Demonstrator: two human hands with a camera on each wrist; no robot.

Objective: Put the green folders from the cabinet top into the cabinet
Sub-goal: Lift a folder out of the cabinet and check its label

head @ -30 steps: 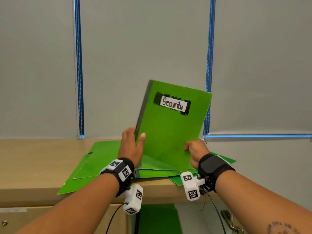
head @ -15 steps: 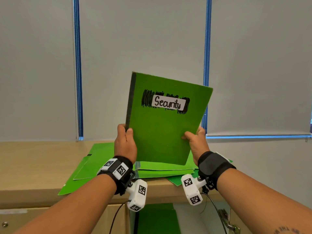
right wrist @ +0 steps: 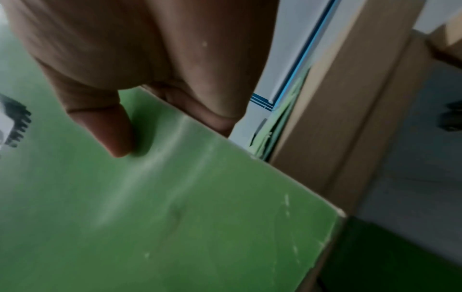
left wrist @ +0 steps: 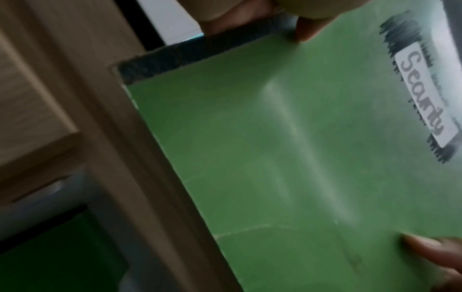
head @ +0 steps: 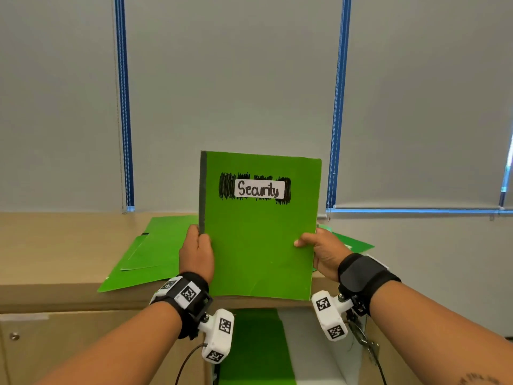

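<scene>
A green folder (head: 259, 234) labelled "Security", with a dark spine on its left edge, stands upright in front of me, above the cabinet's front edge. My left hand (head: 197, 252) grips its spine side, thumb on the cover. My right hand (head: 319, 252) pinches its right edge, thumb (right wrist: 110, 126) on the front and fingers behind. The same folder (left wrist: 287, 158) fills the left wrist view and the folder (right wrist: 162, 207) fills the right wrist view too. More green folders (head: 151, 251) lie flat on the wooden cabinet top (head: 55, 245) behind it.
Below the held folder the cabinet stands open, with a green folder (head: 255, 345) inside and a pale interior wall (head: 311, 345). A closed wooden door with a knob (head: 14, 336) is at the left. Grey roller blinds with blue cords (head: 123, 107) hang behind the cabinet.
The folder has come off the pile, turned from tilted to upright and square to me, and dropped lower toward the cabinet front. Both hands shifted up its side edges.
</scene>
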